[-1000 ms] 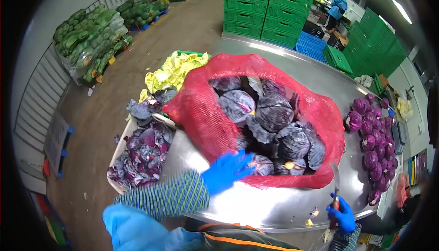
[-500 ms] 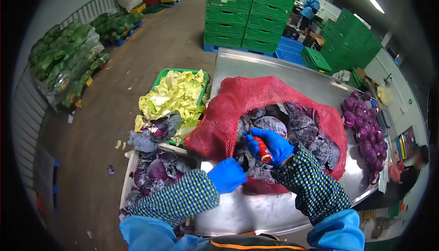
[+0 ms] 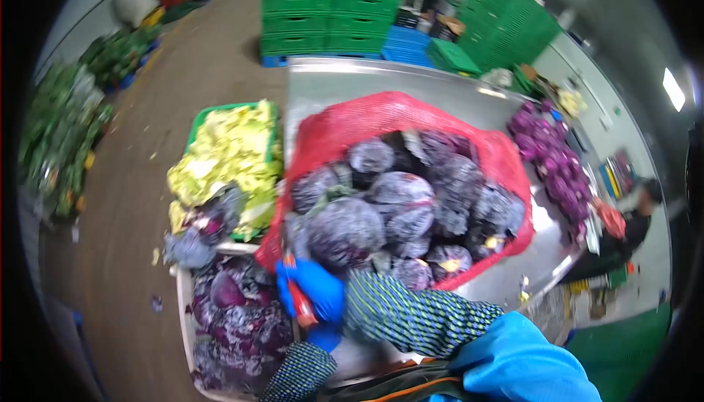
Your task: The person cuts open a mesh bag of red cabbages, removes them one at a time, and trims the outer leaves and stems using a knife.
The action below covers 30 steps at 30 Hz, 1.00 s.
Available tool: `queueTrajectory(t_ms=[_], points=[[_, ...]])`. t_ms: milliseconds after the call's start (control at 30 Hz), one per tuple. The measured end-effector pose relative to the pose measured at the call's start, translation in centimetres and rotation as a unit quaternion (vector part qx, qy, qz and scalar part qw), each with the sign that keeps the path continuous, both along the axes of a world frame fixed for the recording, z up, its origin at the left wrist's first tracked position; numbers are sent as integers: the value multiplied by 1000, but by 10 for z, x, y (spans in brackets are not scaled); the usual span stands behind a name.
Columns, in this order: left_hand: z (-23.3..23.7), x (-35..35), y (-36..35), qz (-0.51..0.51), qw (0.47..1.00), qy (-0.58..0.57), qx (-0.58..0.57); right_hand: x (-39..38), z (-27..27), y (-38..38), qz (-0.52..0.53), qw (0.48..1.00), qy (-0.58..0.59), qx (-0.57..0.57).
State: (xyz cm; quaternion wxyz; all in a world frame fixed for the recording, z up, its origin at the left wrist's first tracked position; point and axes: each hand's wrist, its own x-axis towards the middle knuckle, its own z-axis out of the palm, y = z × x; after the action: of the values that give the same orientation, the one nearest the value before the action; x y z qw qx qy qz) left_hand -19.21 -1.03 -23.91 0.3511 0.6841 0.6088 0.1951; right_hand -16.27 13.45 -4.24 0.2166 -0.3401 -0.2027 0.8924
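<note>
My right hand [image 3: 319, 292], in a blue glove, is closed around the red handle of a knife [image 3: 299, 301]; its thin blade points away from me at the near left edge of the net. Just below it is my left hand [image 3: 325, 338], also blue-gloved, its fingers hidden behind the right hand. A red mesh sack [image 3: 396, 112] lies wide open on the metal table. Inside are several red cabbages, a large one [image 3: 345, 232] nearest my right hand.
Left of the table, a crate [image 3: 185, 329] holds loose purple cabbage leaves. Behind it stands a green crate [image 3: 195, 132] of yellow-green leaves. Peeled red cabbages [image 3: 546, 149] are piled at the table's right. Green crates [image 3: 330, 6] are stacked beyond; a person [image 3: 623, 230] is at the right.
My right hand has moved left and towards me with the knife, and my left hand has dropped lower. The mesh opening is wider, showing more cabbages. The view has shifted right.
</note>
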Motion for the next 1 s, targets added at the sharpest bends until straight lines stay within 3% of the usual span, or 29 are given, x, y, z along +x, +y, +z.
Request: queueTrajectory(t_ms=[33, 100, 133, 167, 200, 233, 267, 300, 333, 367, 400, 467, 567, 667, 733, 800, 867, 933, 1000], points=[[11, 6, 7, -28, 1000, -2, 2, 49, 65, -12, 50, 998, 24, -37], [76, 17, 39, -127, 975, 58, 175, 141, 102, -31, 35, 971, -183, 151], [99, 26, 57, -166, 948, 85, 259, 206, 61, -42, -38, 885, -303, 352], [108, 39, 66, -188, 898, 44, 395, 276, 42, -47, -166, 796, -404, 419], [108, 56, 68, -195, 900, 40, 389, 340, 34, -54, -283, 678, -490, 469], [107, 74, 71, -184, 912, 64, 361, 390, 33, -55, -403, 644, -557, 336], [102, 90, 77, -172, 922, 89, 335, 470, -12, -56, -457, 537, -627, 331], [69, 104, 70, -166, 929, 115, 310, 480, -9, -48, -459, 536, -629, 327], [57, 115, 63, -169, 928, 116, 312, 485, 0, -29, -493, 571, -613, 237], [47, 127, 59, -101, 934, 73, 334, 495, 2, -13, -520, 601, -590, 147], [41, 139, 58, -30, 936, 31, 350, 552, -71, -6, -460, 492, -677, 298], [39, 156, 62, 23, 911, 10, 411, 570, -92, 19, -542, 484, -600, 335], [20, 178, 73, -1, 903, 43, 428, 615, -103, 42, -558, 551, -507, 359], [0, 218, 105, -20, 898, 73, 433, 675, -113, 99, -520, 582, -505, 369], [-8, 249, 135, -29, 895, 91, 436, 679, -94, 140, -515, 616, -456, 383], [0, 273, 165, -34, 896, 106, 430, 693, -87, 164, -488, 649, -403, 422], [31, 283, 185, -47, 903, 131, 406, 682, -59, 151, -433, 667, -502, 340], [79, 287, 189, -78, 934, 132, 321, 699, -75, 144, -393, 637, -554, 364], [100, 265, 154, -72, 958, 122, 250, 668, -37, 128, -420, 661, -546, 297]])
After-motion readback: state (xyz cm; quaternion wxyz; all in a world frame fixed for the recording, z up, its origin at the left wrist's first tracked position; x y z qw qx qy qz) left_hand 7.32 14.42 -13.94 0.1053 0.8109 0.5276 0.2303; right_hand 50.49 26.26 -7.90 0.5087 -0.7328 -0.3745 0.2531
